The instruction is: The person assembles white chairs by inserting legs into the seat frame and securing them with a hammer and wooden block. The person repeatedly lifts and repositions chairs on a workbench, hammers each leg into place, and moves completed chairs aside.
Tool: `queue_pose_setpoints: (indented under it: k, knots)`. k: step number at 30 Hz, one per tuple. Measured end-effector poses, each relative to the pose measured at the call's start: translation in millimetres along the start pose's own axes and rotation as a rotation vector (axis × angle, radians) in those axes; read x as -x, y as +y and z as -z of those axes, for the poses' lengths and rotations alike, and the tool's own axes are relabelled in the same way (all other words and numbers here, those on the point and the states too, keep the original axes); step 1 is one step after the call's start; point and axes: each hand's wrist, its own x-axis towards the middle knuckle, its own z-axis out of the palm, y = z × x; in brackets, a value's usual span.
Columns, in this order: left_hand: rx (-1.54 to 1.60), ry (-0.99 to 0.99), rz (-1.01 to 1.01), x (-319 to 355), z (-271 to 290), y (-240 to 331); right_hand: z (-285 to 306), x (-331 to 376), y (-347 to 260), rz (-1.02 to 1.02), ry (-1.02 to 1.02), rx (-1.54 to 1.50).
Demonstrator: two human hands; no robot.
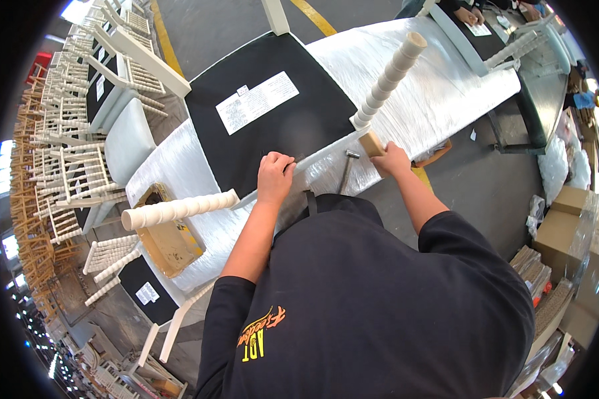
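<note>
An upturned chair [266, 159] lies seat-down, its black underside facing up with a white printed label [257, 102] on it. Pale turned legs [387, 80] rise from its corners. My left hand [275, 177] rests at the near edge of the seat, fingers curled together; what they pinch, if anything, is too small to make out. My right hand [393, 160] is closed around a tan wooden block [371, 143], close to the base of the right turned leg. Between my hands a hammer [347, 171] with a metal head lies against the wrapped table edge.
The table [432, 86] is covered in shiny plastic film. A worn yellow tray [170, 246] sits on its left part. Many chairs [73, 166] are stacked at the left. Another person's hands [471, 14] work on a second chair at the far right. Cardboard boxes [566, 219] stand at right.
</note>
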Motion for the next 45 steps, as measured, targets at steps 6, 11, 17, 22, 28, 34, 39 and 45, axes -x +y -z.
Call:
queue_pose_setpoints:
  k: [6, 11, 17, 22, 28, 34, 39, 45]
  knots:
    - [0.035, 0.019, -0.008, -1.2, -0.9, 0.6, -26.5, -4.2, 8.8, -0.390, -0.225, -0.469]
    - [0.037, 0.012, 0.001, -0.7, 1.2, 0.2, -55.9, 12.4, -7.2, -0.543, -0.249, -0.709]
    - [0.050, 0.033, -0.027, 0.0, -1.7, -3.8, -27.4, 27.4, -16.8, -0.381, -0.361, -0.506]
    - [0.039, 0.092, -0.057, 4.5, -6.1, -7.7, 7.8, 52.6, -92.1, 0.489, -0.249, -0.441]
    - [0.001, 0.131, -0.053, 7.3, -12.1, -9.1, 20.7, 56.9, -229.7, 1.005, 0.047, -0.248]
    - [0.068, 0.200, -0.061, 8.2, -11.8, -7.2, 2.5, 36.2, -279.8, 1.062, -0.078, 0.142]
    - [0.037, 0.206, -0.052, 12.2, -12.6, -11.7, -1.1, 31.1, -285.1, 1.217, -0.125, 0.223]
    - [0.066, 0.206, -0.034, 11.8, -14.1, -9.8, -4.1, 22.6, -289.2, 1.291, -0.147, 0.286]
